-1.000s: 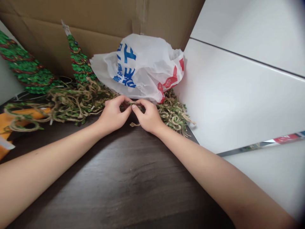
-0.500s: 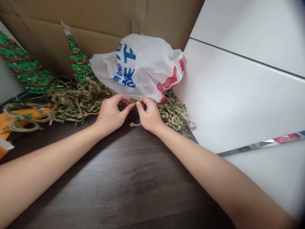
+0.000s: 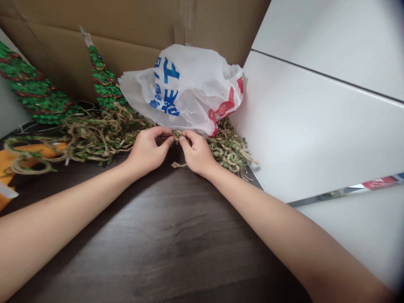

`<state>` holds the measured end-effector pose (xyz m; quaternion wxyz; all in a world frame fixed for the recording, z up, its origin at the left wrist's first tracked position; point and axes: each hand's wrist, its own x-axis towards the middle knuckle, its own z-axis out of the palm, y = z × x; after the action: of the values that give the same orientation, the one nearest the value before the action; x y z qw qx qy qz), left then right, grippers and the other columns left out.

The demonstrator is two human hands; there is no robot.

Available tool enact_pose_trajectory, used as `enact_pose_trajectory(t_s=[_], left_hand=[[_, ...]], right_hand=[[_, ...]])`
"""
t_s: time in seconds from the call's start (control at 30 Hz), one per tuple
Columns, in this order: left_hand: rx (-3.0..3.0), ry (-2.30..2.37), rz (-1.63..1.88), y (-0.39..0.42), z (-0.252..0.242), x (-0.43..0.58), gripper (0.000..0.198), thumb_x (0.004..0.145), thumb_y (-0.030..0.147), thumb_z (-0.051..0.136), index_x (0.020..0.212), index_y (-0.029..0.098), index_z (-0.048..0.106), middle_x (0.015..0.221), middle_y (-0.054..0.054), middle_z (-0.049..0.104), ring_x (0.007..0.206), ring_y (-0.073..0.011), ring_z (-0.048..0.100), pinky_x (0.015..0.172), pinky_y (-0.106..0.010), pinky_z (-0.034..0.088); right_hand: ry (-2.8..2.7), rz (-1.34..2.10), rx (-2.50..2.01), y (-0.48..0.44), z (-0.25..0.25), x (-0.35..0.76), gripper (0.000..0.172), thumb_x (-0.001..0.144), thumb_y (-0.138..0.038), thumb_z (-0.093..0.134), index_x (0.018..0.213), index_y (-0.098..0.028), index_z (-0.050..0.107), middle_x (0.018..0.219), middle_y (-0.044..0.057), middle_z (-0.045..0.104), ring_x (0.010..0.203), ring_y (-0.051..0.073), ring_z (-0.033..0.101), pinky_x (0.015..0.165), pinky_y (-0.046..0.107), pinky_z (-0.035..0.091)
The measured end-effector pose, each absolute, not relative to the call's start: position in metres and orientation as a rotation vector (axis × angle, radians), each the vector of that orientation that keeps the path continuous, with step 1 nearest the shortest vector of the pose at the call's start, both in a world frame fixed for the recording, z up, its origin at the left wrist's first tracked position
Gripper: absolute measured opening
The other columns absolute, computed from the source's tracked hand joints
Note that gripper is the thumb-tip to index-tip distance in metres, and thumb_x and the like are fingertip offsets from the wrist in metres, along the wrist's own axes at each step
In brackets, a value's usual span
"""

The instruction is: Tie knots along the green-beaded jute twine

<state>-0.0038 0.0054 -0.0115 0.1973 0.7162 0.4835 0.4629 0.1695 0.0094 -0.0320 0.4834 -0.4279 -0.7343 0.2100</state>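
Where left hand (image 3: 147, 151) and right hand (image 3: 198, 155) nearly meet over the dark table (image 3: 164, 235), thumbs and fingers pinch a strand of leafy twine (image 3: 177, 136) between them, palms loosely curled. Tangled heap (image 3: 104, 134) beside the left, smaller heap (image 3: 227, 152) beside the right. White bag (image 3: 197, 84) just behind; small green tree (image 3: 104, 86), left rear.

Two hands: one left hand (image 3: 147, 149), one right hand (image 3: 197, 153). Two green trees (image 3: 39, 92), one plastic bag (image 3: 195, 84), one cardboard panel (image 3: 110, 21), one desk (image 3: 158, 235) and one orange item (image 3: 5, 160). Leafy twine (image 3: 104, 130) shows in two heaps, the strands too tangled to count.
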Motion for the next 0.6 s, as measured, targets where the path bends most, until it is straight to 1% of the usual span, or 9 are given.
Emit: enact_pose_trajectory(t_s=[0.13,0.27,0.33,0.47,0.6], left_hand=[[1.960,1.345,1.345,0.0057,-0.0133,-0.0035,0.016,0.089,0.031,0.071,0.096,0.023,0.084,0.097,-0.005,0.085,0.090,-0.0255,0.078,0.089,-0.040,0.066],[1.949,1.352,1.338,0.0030,-0.0108,-0.0037,0.018,0.088,0.030,0.071,0.094,0.021,0.085,0.097,-0.006,0.086,0.090,-0.0251,0.080,0.087,-0.037,0.066],[1.965,1.341,1.336,0.0010,-0.0087,-0.0035,0.020,0.087,0.029,0.070,0.094,0.020,0.086,0.097,-0.006,0.086,0.089,-0.0246,0.080,0.086,-0.035,0.066],[1.955,1.336,1.341,-0.0003,-0.0070,-0.0028,0.019,0.085,0.033,0.076,0.094,0.020,0.086,0.095,-0.005,0.086,0.087,-0.0235,0.080,0.084,-0.033,0.067],[1.888,1.329,1.376,0.0008,-0.0086,-0.0024,0.014,0.085,0.027,0.076,0.093,0.019,0.084,0.093,-0.005,0.085,0.086,-0.0221,0.080,0.084,-0.032,0.067]], right_hand=[[-1.808,0.511,-1.072,0.0095,-0.0321,0.1696,0.023,0.107,-0.029,0.050,0.094,-0.024,0.068,0.098,0.004,0.077,0.096,0.022,0.069,0.092,0.037,0.055],[-1.846,0.511,-1.121,0.0061,-0.0287,0.1697,0.023,0.107,-0.028,0.050,0.097,-0.022,0.070,0.102,0.005,0.078,0.099,0.022,0.071,0.093,0.036,0.053],[-1.853,0.505,-1.153,0.0043,-0.0268,0.1696,0.022,0.106,-0.029,0.052,0.097,-0.021,0.071,0.101,0.006,0.078,0.098,0.022,0.071,0.092,0.036,0.052],[-1.847,0.524,-1.152,0.0028,-0.0260,0.1690,0.021,0.105,-0.028,0.054,0.095,-0.021,0.072,0.100,0.006,0.079,0.094,0.022,0.072,0.089,0.035,0.052],[-1.840,0.517,-1.134,0.0023,-0.0274,0.1685,0.020,0.104,-0.027,0.056,0.095,-0.020,0.073,0.099,0.006,0.080,0.093,0.022,0.072,0.087,0.035,0.051]])
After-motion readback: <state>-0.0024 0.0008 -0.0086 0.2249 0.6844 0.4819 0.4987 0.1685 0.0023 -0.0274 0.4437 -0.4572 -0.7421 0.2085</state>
